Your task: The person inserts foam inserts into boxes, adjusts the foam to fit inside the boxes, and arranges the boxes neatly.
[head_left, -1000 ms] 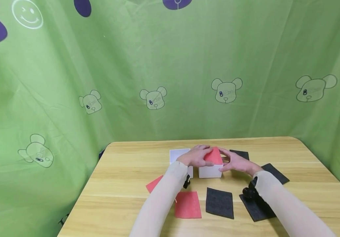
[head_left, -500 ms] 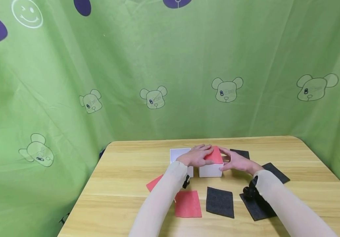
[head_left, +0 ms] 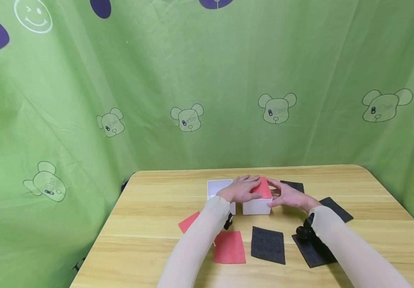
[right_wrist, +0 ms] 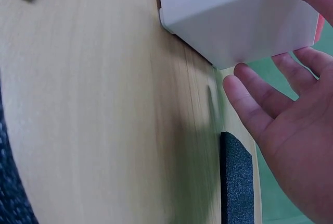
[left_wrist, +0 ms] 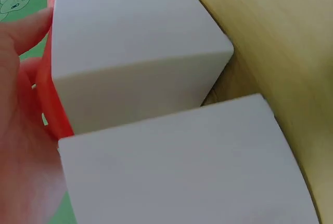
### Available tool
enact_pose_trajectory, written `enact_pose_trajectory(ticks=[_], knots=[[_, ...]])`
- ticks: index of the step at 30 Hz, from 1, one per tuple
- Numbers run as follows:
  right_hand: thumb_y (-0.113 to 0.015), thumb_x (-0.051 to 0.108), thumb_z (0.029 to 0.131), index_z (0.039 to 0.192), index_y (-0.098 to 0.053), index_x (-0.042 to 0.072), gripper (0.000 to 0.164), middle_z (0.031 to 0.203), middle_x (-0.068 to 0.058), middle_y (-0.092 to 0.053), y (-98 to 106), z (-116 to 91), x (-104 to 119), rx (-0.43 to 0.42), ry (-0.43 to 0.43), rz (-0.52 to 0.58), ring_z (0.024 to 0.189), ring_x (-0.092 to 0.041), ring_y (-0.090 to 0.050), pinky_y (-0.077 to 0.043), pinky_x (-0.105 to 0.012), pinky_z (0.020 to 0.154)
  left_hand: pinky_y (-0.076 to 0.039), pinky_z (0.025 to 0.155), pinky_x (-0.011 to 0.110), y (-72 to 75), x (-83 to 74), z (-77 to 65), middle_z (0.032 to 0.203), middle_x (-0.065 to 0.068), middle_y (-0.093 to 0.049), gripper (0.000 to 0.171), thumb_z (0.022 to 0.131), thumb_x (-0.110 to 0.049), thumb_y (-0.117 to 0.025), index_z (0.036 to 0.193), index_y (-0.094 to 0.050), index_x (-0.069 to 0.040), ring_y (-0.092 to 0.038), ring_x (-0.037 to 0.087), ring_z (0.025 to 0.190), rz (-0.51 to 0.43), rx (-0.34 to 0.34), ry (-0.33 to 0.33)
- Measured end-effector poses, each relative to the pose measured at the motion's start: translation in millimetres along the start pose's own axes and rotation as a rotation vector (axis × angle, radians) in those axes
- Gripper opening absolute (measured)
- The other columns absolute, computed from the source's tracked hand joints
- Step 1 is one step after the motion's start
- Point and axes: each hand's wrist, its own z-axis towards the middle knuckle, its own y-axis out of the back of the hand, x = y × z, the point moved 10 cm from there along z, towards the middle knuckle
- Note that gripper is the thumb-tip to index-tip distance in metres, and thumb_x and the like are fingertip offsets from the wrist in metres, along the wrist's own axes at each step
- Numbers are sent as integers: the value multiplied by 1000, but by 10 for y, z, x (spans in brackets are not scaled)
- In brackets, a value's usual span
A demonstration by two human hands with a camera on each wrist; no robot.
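A white box (head_left: 256, 207) stands toward the back of the table with a square red felt piece (head_left: 263, 189) covering its top. Over that felt lies my left hand (head_left: 241, 189), its fingers extended across the left part. My right hand (head_left: 290, 197) holds the box's right side, thumb at the front face and fingers spread toward the back edge. In the left wrist view, a second white box (left_wrist: 182, 172) sits nearer the camera, beside the felt-topped one. My left forearm partly hides this second box in the head view.
Red felt squares (head_left: 230, 248) lie at the front left, one partly under my left sleeve. Several black felt squares (head_left: 268, 245) are spread at the front and right of the wooden table (head_left: 149, 224). A green curtain (head_left: 228, 144) hangs behind.
Both hands stay at the felt-topped box. My left hand shifts very slightly to the right on the red felt; the head view tilts a little.
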Motion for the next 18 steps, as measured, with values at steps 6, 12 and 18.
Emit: enact_pose_trajectory(ticks=[6, 12, 18], knots=[[-76, 11, 80, 152, -7, 5, 100, 154, -25, -5, 6, -4, -1, -7, 0, -12, 132, -49, -26, -34, -52, 102, -8, 114, 43, -3, -12, 26, 156, -8, -16, 65, 97, -56, -34, 152, -19, -24, -11, 20, 142, -27, -25, 6], [-76, 13, 80, 152, -6, 7, 101, 154, -23, -5, -4, -9, -14, 2, -2, -19, 132, -48, -26, -34, -52, 102, -9, 114, 44, 7, -32, 33, 156, -10, -17, 65, 97, -55, -36, 151, -22, -24, -14, 21, 142, -30, -25, 12], [-76, 12, 79, 152, -7, 6, 101, 155, -23, -3, 21, 11, -35, 1, -1, -14, 132, -48, -26, -36, -50, 101, -13, 113, 44, 24, -43, 55, 155, -8, -20, 64, 96, -55, -39, 150, -26, -23, -18, 20, 141, 17, -39, 9]])
